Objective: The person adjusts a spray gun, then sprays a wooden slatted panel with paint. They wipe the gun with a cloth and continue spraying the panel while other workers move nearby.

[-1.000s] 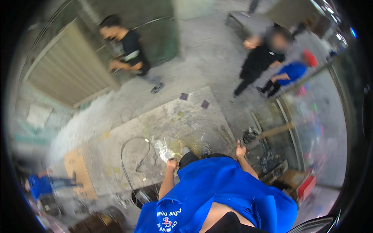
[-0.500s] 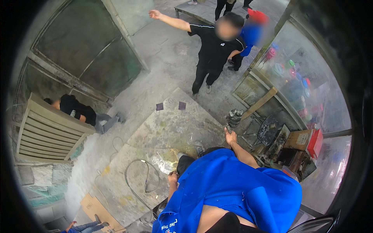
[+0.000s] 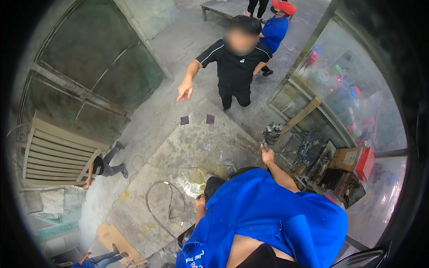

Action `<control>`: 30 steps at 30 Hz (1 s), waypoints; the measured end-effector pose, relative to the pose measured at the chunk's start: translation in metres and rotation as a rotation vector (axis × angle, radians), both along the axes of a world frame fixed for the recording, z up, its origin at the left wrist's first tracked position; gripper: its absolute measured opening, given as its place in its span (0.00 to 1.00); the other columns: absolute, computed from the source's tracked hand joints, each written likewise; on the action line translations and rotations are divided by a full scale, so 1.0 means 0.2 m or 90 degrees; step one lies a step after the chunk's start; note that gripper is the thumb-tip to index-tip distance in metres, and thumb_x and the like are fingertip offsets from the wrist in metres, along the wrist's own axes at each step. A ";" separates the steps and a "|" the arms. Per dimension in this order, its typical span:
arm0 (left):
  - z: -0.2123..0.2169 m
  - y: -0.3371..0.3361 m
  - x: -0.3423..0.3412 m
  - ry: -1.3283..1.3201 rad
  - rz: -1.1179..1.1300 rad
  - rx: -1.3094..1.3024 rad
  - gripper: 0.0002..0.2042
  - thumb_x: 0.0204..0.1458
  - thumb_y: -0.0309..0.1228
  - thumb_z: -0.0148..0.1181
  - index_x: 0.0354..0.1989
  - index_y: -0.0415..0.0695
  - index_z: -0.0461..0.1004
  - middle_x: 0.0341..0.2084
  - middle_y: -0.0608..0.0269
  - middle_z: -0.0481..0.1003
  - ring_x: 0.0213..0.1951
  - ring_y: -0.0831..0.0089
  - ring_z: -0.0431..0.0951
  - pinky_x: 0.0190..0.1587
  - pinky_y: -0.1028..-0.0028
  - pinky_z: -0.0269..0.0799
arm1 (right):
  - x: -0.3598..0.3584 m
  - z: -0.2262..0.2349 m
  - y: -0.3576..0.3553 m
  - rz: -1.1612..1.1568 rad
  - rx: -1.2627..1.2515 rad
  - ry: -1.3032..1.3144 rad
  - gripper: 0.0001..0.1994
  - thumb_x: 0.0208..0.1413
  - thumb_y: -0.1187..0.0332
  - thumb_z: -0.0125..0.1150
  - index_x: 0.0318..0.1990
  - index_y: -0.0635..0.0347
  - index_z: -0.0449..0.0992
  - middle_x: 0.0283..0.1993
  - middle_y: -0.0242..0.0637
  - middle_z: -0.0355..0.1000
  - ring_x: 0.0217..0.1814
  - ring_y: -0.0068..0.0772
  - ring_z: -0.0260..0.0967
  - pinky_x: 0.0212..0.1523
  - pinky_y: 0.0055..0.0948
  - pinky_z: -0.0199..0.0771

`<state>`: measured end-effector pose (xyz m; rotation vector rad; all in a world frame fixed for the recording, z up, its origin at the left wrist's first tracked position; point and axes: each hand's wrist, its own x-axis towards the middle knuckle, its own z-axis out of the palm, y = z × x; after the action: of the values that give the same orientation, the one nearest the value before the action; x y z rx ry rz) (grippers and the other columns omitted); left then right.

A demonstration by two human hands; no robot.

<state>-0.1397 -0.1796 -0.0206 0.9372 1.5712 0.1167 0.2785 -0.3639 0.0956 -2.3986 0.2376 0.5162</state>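
Note:
My right hand (image 3: 267,155) is closed round the lower end of a dark, grimy tool with a lumpy, shiny black-and-grey top (image 3: 271,133). Its exact kind I cannot make out. My left hand (image 3: 200,202) hangs low beside my dark-trousered knee with its fingers curled; whatever they hold, if anything, is hidden. Below it lies a stained grey board (image 3: 178,154) with a pale, shiny patch (image 3: 191,184) close to that hand. A dark hose or cable (image 3: 149,206) loops over the floor on the left.
Ahead, a person in black (image 3: 237,67) stands facing me. Behind them is another in blue with a red cap (image 3: 275,33). At left, someone is partly hidden by a slatted panel (image 3: 62,154). Right: a wooden plank (image 3: 301,118), a cardboard box (image 3: 343,160) and a plastic-sheeted frame (image 3: 330,96).
The person in black has come nearer and lowered the outstretched arm, now pointing downward. The person at the slatted panel has shifted behind it. My hands have barely moved.

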 end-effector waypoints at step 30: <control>-0.04 -0.05 0.06 -0.010 0.034 0.031 0.10 0.54 0.27 0.65 0.42 0.37 0.80 0.27 0.62 0.80 0.27 0.74 0.77 0.32 0.73 0.73 | 0.06 0.13 0.03 0.023 -0.009 0.054 0.48 0.56 0.31 0.57 0.67 0.72 0.66 0.68 0.64 0.64 0.72 0.61 0.60 0.71 0.48 0.60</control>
<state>-0.1273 -0.1887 -0.0279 0.9306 1.5860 0.2003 0.2911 -0.3585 0.1222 -2.4010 0.2369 0.6364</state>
